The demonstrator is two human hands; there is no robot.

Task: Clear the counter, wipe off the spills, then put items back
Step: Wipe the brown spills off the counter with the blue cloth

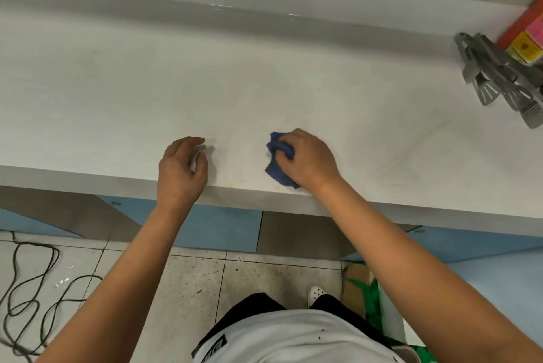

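Right hand: the right hand (308, 158) presses a crumpled dark blue cloth rag (279, 164) onto the counter, fingers curled over and gripping it.
Rag position: it lies at the near edge of the white smooth countertop (117, 92), bunched under the palm and poking out to the left of the fingers; its long axis runs roughly front to back.
Spill: small yellowish-brown specks (235, 183) sit along the near edge, just left of the rag, between the two hands.
Coming move: judged from this, a short sweep leftward along the edge would take them; the right hand is already beside them.
Left hand: the left hand (182, 168) rests over the counter edge, fingers loosely bent, holding nothing.
Faint streaks: dull arcs (411, 151) mark the surface to the right.
Far right: grey plastic kitchen utensils (499, 80) lie in a bundle, touching a red and yellow printed box (526, 39); its contents are hidden.
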